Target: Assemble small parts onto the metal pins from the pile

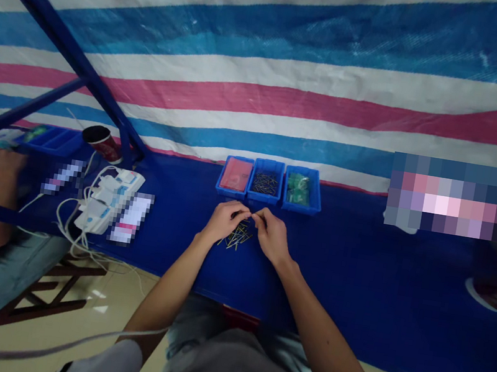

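My left hand (pixel 224 221) and my right hand (pixel 273 235) meet almost fingertip to fingertip over the blue table. Thumb and fingers are pinched closed on each; whatever lies between them is too small to make out. Below them is a loose pile of thin, gold and dark metal pieces like nails or long screws (pixel 236 240). Just beyond my fingers stand three blue bins in a row. The left bin (pixel 229 194) holds a pinkish-red flat packet, the middle bin (pixel 263 199) similar dark thin pieces, and the right bin (pixel 301 208) green-and-clear packets.
To the left lie a white power strip (pixel 106 204) with plugs and cables, a blurred-out phone (pixel 131 218) and a dark cup (pixel 103 144). A blue metal frame (pixel 75 55) rises there, with another person's arms (pixel 4 179) beyond it. Striped sheeting (pixel 262 97) hangs behind the table.
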Tool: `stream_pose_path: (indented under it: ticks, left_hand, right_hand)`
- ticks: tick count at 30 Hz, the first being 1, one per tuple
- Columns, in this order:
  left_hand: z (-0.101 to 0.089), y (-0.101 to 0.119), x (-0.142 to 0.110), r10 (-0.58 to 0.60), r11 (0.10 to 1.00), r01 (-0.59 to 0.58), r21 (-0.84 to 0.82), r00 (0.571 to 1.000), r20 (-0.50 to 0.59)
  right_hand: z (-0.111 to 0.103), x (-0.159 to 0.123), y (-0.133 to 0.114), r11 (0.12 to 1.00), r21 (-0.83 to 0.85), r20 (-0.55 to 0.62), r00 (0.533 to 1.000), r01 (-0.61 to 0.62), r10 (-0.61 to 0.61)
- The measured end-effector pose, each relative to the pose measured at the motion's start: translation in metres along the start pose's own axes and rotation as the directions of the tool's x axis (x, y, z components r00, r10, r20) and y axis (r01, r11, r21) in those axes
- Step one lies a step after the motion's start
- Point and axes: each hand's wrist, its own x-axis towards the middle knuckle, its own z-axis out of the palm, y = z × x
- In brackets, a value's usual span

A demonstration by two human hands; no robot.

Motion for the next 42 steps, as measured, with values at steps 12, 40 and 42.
stream_pose_path:
  ticks: [12, 40, 42]
  left_hand:
    - [0.0004, 0.0004, -0.0002, -0.001, 1.0, 0.001, -0.002, 1.0, -0.001]
    - [-0.0004, -0.0002, -0.0003, -0.011, 1.0, 0.011, 0.007, 1.0, 0.0]
    - [-0.0004, 0.0001, -0.0002, -0.014, 1.0, 0.014, 0.011, 1.0, -0.004]
  right_hand:
    - [-0.0006, -0.0004, -0.0008, 0.998, -0.053, 0.009, 1.0, -0.025, 0.026]
    - [-0.001, -0.0002, -0.0017, 0.997, 0.07, -0.065, 0.998, 0.016, -0.011]
    - [0.0003, -0.0001, -0.0002, 0.997, 0.071, -0.058, 0.998, 0.032, -0.028]
